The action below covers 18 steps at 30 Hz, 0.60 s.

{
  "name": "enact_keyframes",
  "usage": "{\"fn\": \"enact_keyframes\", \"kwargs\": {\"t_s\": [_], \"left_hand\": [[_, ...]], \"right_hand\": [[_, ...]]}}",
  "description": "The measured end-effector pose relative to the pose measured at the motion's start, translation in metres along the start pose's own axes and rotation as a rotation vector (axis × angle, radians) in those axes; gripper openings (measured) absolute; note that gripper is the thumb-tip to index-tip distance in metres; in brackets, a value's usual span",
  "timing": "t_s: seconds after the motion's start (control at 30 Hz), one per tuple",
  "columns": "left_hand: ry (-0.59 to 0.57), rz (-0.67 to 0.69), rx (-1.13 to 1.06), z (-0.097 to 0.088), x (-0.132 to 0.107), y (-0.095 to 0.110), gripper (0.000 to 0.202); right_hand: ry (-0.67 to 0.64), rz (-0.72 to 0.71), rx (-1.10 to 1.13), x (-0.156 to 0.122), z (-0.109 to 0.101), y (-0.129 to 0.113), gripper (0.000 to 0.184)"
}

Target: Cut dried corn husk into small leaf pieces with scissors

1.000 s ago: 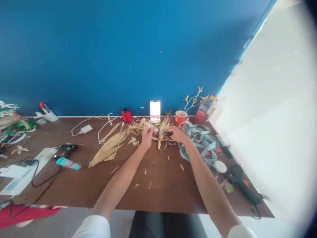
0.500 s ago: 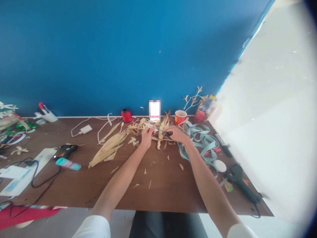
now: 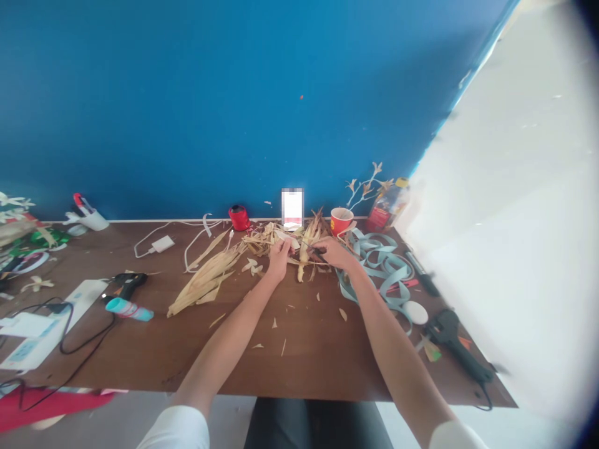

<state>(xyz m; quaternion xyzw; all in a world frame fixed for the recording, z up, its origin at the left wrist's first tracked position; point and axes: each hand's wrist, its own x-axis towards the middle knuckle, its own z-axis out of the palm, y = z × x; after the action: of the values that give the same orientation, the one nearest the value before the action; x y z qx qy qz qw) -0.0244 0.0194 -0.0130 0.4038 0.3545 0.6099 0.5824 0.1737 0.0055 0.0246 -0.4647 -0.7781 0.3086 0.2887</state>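
My left hand (image 3: pixel 279 258) pinches a pale strip of dried husk (image 3: pixel 286 239) above the far middle of the brown table (image 3: pixel 299 355). My right hand (image 3: pixel 333 252) is closed round the dark handles of a pair of scissors (image 3: pixel 317 251), whose blades point left toward that strip. Both hands hover over a heap of dried husks (image 3: pixel 299 240). A longer bundle of dried leaves (image 3: pixel 206 279) lies just left of my left hand.
A red paper cup (image 3: pixel 341 221), a red round object (image 3: pixel 239 217) and a white phone (image 3: pixel 292 208) stand by the blue wall. Pale blue ribbon (image 3: pixel 381 265) coils at right, a black glue gun (image 3: pixel 456 346) nearer me. Left: another glue gun (image 3: pixel 126 284), teal tube (image 3: pixel 128 309), cables, charger (image 3: pixel 161 244).
Both hands stay at the husk heap with only slight shifts; the scissor blades look more closed on the strip than half a second ago.
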Motion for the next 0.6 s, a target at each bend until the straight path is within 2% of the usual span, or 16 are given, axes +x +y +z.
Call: {"fn": "enact_keyframes", "kwargs": {"t_s": [0.2, 0.3, 0.6], "left_hand": [[-0.007, 0.029, 0.007, 0.002, -0.0009, 0.0051, 0.037], [0.016, 0.029, 0.013, 0.0023, -0.0008, 0.0067, 0.032], [-0.001, 0.054, 0.066, -0.0005, -0.0003, 0.0025, 0.025]], "right_hand": [[0.033, 0.045, 0.034, -0.0002, -0.0004, -0.0028, 0.029], [0.028, 0.073, 0.028, -0.0005, -0.0011, -0.0045, 0.032], [0.006, 0.016, -0.011, 0.0001, 0.0004, -0.0027, 0.032]]}}
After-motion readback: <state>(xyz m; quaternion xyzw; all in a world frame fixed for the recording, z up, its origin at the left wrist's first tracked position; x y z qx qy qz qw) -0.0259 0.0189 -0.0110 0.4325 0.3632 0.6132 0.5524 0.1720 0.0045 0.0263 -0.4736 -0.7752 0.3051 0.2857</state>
